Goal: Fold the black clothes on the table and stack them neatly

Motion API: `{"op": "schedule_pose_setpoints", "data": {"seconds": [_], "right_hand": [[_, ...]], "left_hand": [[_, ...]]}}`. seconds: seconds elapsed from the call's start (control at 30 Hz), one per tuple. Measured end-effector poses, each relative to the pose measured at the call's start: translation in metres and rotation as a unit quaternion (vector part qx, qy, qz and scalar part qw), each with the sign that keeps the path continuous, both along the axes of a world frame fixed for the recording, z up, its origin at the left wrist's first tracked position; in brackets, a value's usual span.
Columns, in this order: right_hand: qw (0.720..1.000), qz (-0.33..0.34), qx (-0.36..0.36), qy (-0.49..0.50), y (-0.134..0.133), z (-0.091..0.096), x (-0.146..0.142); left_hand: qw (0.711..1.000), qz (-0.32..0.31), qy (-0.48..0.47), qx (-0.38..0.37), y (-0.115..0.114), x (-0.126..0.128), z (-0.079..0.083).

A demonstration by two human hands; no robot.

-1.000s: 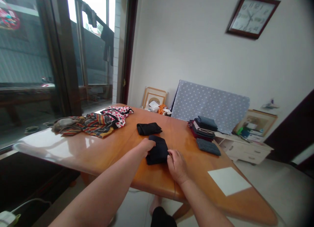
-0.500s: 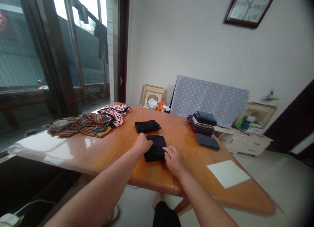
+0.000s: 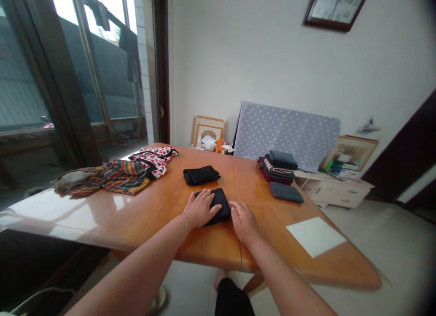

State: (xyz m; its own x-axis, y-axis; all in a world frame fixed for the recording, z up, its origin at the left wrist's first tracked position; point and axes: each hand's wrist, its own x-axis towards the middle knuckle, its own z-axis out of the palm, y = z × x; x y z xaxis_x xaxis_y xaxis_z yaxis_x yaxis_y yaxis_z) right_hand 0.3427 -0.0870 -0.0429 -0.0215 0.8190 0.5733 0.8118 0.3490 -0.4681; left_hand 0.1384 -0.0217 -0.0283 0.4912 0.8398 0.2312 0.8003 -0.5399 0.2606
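Observation:
A folded dark navy garment point(image 3: 223, 206) lies near the front middle of the wooden table. My left hand point(image 3: 200, 208) rests flat on its left part, fingers stretched out and thumb apart, hiding some of the cloth. At the garment's right edge is my right hand point(image 3: 242, 221), its fingers bent and held together; whether the fingertips touch the cloth I cannot tell. Just beyond sits another folded black garment point(image 3: 201, 175).
The wooden table point(image 3: 163, 202) holds a crumpled striped garment point(image 3: 126, 175) and a red-and-white patterned one point(image 3: 163, 159) at left. At right are a stack of folded clothes point(image 3: 279, 166), a folded grey-blue garment point(image 3: 286, 192) and a white sheet point(image 3: 316, 237).
My left hand has gone from gripping the garment's left edge to lying flat on top of it. My right hand has let go of the right edge. The view has shifted slightly.

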Motion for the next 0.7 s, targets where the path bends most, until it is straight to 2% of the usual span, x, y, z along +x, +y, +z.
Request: {"op": "schedule_pose_setpoints", "data": {"seconds": [0.2, 0.3, 0.4, 0.47, 0.53, 0.57, 0.63, 0.7], "right_hand": [[0.995, -0.039, -0.030, 0.088, 0.014, -0.012, 0.010], [0.992, -0.040, -0.042, 0.113, 0.013, -0.010, 0.009], [0.988, -0.034, -0.033, 0.148, 0.002, 0.000, 0.006], [0.983, -0.032, -0.025, 0.180, -0.010, 0.005, 0.006], [0.977, -0.037, -0.028, 0.209, -0.025, 0.006, 0.008], [0.974, -0.042, -0.033, 0.219, -0.032, 0.004, 0.010], [0.972, -0.052, -0.045, 0.226, -0.043, -0.002, 0.013], [0.970, -0.062, -0.055, 0.227, -0.051, -0.009, 0.015]], "left_hand": [[1.000, 0.006, 0.003, 0.008, 0.003, 0.005, -0.004], [1.000, 0.008, -0.004, -0.008, 0.003, 0.007, -0.002], [0.998, 0.000, -0.031, -0.056, 0.004, 0.001, 0.006], [0.992, 0.007, -0.101, -0.080, 0.002, -0.008, 0.019], [0.969, 0.008, -0.228, -0.098, -0.008, -0.021, 0.038], [0.946, -0.004, -0.304, -0.110, -0.017, -0.029, 0.050], [0.884, -0.064, -0.439, -0.146, -0.042, -0.045, 0.079], [0.833, -0.113, -0.515, -0.168, -0.077, -0.061, 0.110]]}}
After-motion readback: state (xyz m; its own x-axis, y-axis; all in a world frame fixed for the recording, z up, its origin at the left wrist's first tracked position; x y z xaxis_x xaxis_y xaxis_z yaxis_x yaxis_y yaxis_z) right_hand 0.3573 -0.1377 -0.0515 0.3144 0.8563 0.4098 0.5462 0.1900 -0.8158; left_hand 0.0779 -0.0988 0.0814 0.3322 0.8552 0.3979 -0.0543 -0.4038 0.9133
